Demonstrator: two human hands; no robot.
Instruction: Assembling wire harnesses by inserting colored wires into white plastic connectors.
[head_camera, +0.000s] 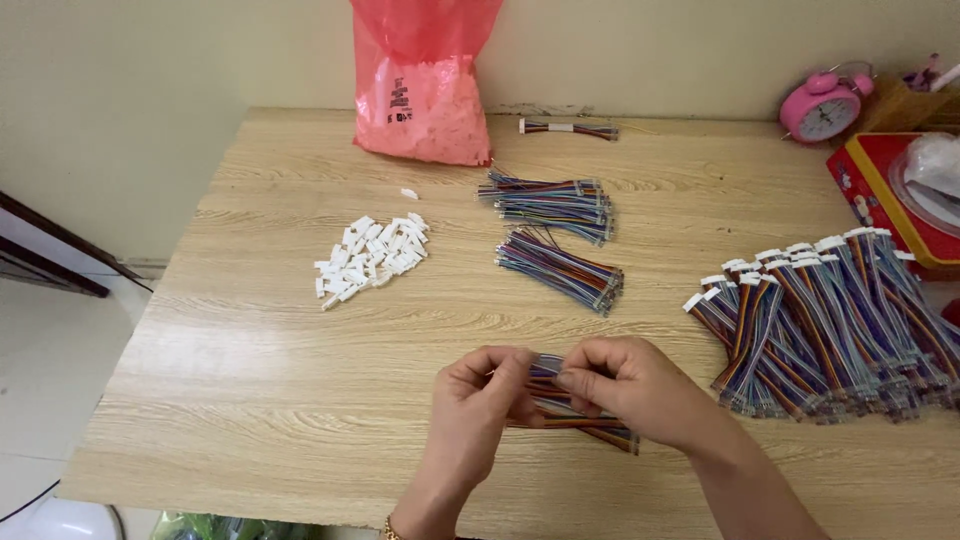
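Hands, left (478, 392) and right (622, 388), pinch one wire bundle (570, 412); finished capped bundles (820, 320) right, loose white connectors (370, 258) and uncapped bundles (560, 268) ahead.

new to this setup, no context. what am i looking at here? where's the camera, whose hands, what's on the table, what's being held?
There is no machine: a person works with two bare hands. The one picture comes from a camera worn on their head, looking down. The left hand and right hand together hold a small bundle of multicoloured wires just above a wooden table. On the table lie a heap of small white connectors, two loose wire bundles in the middle, and a big row of wires fitted with white connectors at the right. At the back stand a pink plastic bag and a pink alarm clock.
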